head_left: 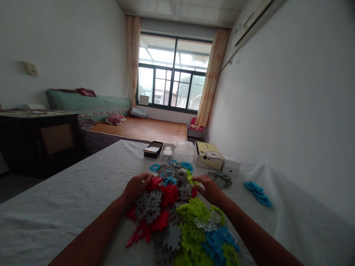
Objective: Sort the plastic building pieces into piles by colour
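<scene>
A heap of plastic interlocking building pieces lies in front of me, in grey, red, lime green and blue. At its left edge my left hand (pixel 138 185) has its fingers bent together beside a red piece (pixel 155 183); what they hold is hidden. My right hand (pixel 208 187) reaches in from the other side, thumb and forefinger apart, the fingertips by a green piece (pixel 190 178). Between the hands are grey pieces (pixel 185 193) and red pieces (pixel 169 195). Closer to me lie more green pieces (pixel 194 236), blue pieces (pixel 220 242) and small white window frames (pixel 215 217).
Behind the heap stand a black box (pixel 153 149), a small white box (pixel 167 152), a clear plastic container (pixel 185 148), a yellow box (pixel 209 155) and a white box (pixel 232 165). A grey ring of joined pieces (pixel 226 181) and stacked blue pieces (pixel 257 193) lie right on the white cloth (pixel 72 207).
</scene>
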The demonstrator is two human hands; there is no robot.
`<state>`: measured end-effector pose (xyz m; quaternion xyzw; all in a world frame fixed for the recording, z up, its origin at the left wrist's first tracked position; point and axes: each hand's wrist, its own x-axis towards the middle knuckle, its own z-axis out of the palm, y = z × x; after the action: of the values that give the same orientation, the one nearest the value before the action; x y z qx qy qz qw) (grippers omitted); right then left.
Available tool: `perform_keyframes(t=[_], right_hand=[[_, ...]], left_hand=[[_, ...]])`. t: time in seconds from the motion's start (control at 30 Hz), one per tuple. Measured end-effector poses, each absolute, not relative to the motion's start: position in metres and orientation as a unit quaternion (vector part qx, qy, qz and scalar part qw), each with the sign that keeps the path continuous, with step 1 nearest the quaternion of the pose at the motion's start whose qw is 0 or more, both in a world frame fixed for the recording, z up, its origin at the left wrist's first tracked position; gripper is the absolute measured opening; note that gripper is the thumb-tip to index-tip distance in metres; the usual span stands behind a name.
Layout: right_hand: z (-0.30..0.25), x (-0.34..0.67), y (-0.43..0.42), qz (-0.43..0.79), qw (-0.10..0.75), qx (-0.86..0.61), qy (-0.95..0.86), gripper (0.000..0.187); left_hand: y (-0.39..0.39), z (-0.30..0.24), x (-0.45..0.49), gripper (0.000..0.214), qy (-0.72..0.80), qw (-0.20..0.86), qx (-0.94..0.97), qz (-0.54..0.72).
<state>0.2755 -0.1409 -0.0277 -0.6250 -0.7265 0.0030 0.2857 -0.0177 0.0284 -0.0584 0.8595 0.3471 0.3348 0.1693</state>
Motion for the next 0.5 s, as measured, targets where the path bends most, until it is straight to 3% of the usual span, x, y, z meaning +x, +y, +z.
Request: perform_keyframes(t=[0.3, 0.5], right_hand=[[-0.014, 0.202, -0.066, 0.033, 0.195, -0.655, -0.730, 0.029], [-0.023, 0.211, -0.066, 0.050, 0.227, -0.675, -0.700, 0.026]], left_hand=[[0.020, -0.053, -0.018, 0.041, 0.335, 0.158, 0.866, 0.336], [0.027, -0.059, -0.018, 0.036, 0.364, 0.149, 0.859, 0.326]])
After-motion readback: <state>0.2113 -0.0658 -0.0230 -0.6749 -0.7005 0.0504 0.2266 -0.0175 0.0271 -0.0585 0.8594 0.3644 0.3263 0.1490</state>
